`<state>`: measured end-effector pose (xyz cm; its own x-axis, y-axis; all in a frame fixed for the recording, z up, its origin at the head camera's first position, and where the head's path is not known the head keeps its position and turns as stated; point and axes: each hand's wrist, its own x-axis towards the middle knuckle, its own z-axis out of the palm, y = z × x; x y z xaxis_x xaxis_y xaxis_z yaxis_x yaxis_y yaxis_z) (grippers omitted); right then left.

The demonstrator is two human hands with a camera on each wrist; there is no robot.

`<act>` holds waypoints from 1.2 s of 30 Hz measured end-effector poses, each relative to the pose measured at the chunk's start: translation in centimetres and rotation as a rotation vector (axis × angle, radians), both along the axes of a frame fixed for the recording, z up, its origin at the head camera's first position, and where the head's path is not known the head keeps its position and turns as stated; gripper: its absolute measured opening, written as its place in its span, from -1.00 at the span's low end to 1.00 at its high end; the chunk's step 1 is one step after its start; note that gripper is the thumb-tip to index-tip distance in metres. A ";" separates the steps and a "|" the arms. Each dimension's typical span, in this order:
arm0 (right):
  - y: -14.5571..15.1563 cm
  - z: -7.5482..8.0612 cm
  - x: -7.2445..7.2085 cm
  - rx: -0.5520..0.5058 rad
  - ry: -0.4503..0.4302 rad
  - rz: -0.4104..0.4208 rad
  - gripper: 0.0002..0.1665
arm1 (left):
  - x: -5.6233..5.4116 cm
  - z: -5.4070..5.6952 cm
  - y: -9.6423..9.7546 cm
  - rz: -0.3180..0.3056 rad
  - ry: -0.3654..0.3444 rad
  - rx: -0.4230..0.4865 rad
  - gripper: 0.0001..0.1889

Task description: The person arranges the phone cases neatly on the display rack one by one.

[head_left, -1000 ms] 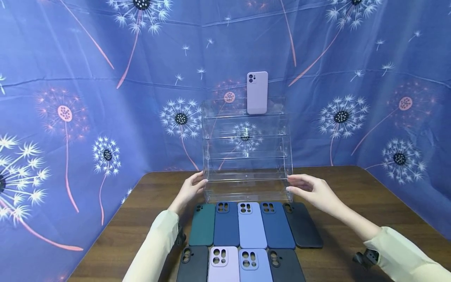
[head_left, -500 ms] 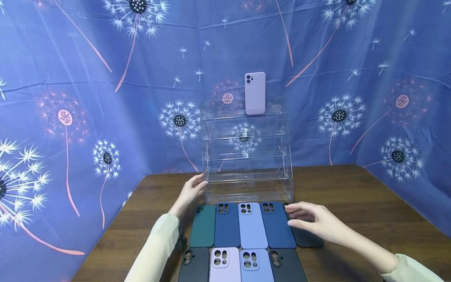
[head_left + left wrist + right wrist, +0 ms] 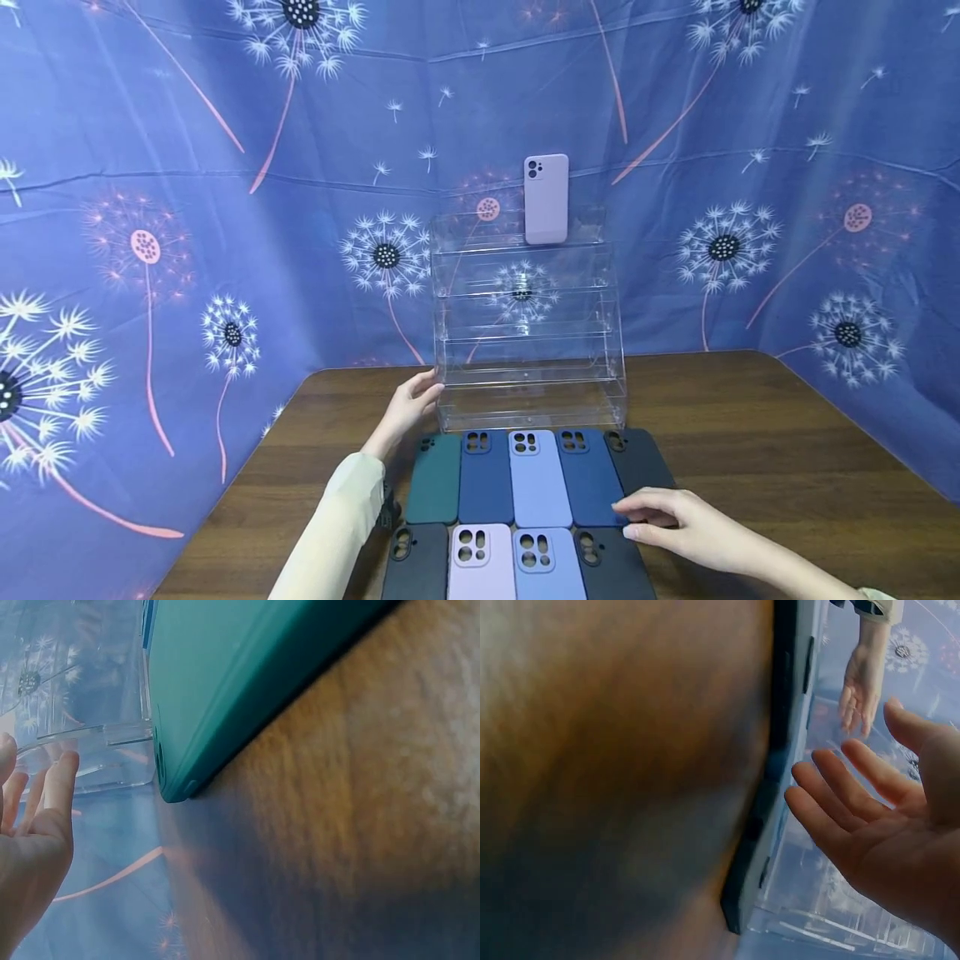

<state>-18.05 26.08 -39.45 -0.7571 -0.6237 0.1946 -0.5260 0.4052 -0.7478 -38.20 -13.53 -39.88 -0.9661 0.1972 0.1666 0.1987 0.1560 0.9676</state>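
Observation:
A clear tiered display stand (image 3: 525, 375) stands upright on the wooden table. At its lower left side, my left hand (image 3: 405, 408) rests its fingertips by the clear wall, fingers fairly straight. My right hand (image 3: 690, 525) hovers with loosely bent fingers and nothing in them, overlapping the corners of a dark blue phone case (image 3: 592, 483) and a black phone case (image 3: 618, 575). On the stand's top tier a lilac phone case (image 3: 547, 200) leans upright. Close to my left wrist lies a green phone case (image 3: 202, 690).
Two rows of phone cases lie before the stand, among them a light blue case (image 3: 540, 483), a pink-lilac case (image 3: 482, 575) and another black case (image 3: 645, 462). Behind the table (image 3: 787, 433) hangs a blue dandelion-print curtain (image 3: 637, 75).
My right hand has left the stand's right side and come down toward me, over the phone cases. The left hand stays at the stand's left side.

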 end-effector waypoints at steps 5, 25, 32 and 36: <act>0.0 -0.9 0.1 0.031 0.024 0.107 -0.66 | 0.1 0.0 0.1 0.002 0.012 -0.002 -0.49; 0.4 -1.4 0.2 0.006 0.024 0.074 -0.68 | 0.1 0.2 -0.5 0.014 0.000 0.008 -0.49; 0.1 -2.0 0.4 0.081 0.042 -0.011 -0.54 | 0.4 0.1 -0.2 -0.020 0.008 0.014 -0.48; 0.0 -2.2 0.6 0.131 -0.004 -0.057 -0.40 | 0.5 0.1 0.0 -0.020 0.007 -0.002 -0.46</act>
<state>-17.43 26.11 -41.66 -0.7927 -0.5993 0.1112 -0.4965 0.5290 -0.6882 -37.73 -13.57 -39.77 -0.9609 0.2166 0.1727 0.2083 0.1541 0.9658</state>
